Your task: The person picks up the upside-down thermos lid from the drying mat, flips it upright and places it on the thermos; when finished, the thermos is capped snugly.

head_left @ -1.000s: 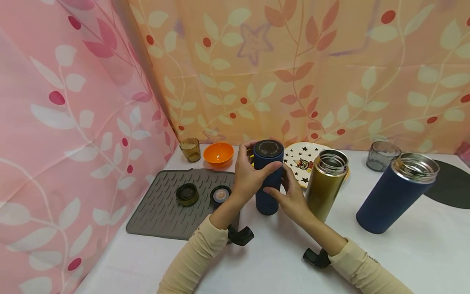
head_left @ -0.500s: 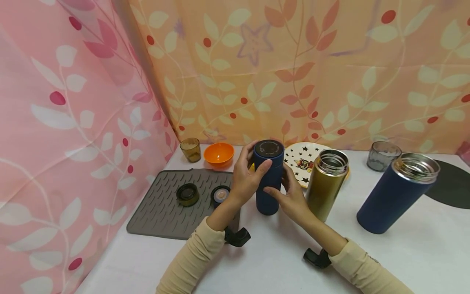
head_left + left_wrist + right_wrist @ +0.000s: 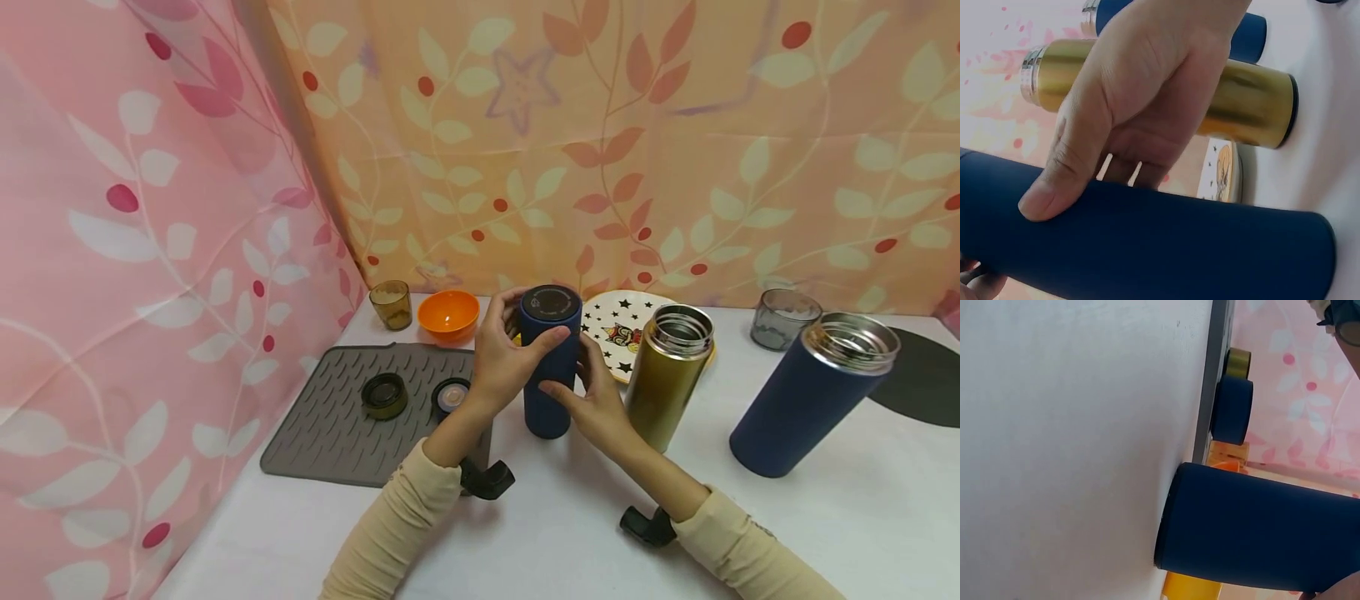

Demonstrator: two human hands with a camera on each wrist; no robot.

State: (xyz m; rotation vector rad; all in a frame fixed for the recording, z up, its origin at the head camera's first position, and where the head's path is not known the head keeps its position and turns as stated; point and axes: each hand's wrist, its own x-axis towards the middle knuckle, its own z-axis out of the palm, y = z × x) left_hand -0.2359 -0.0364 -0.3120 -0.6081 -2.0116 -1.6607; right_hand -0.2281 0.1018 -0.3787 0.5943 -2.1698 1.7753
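Note:
A slim navy flask (image 3: pixel 547 408) stands upright on the table between my two hands. A black disc with faint ring-shaped print covers its upper end. My left hand (image 3: pixel 502 362) grips the flask high on the left, thumb across its front and fingers mostly hidden behind. Lower on the other side, my right hand (image 3: pixel 596 404) holds it, thumb on the front. The left wrist view shows the right hand (image 3: pixel 1141 81) against the flask (image 3: pixel 1197 247). Close to the right hand stands a gold flask (image 3: pixel 663 383) without its lid. In the right wrist view, the navy flask's base (image 3: pixel 1169 519) sits at the tabletop.
An open, wider navy flask (image 3: pixel 798 417) leans in view at right. A gold lid (image 3: pixel 384 397) and a navy lid (image 3: pixel 452 395) lie on a grey ribbed mat (image 3: pixel 315 442). Behind are an amber glass (image 3: pixel 391 305), orange bowl (image 3: pixel 448 315), star-patterned plate (image 3: pixel 600 312) and grey glass (image 3: pixel 783 321).
My left thumb has drawn back leftward across the flask's front and then come forward again, as the left hand shifts slightly. The right hand and the flask have kept their places.

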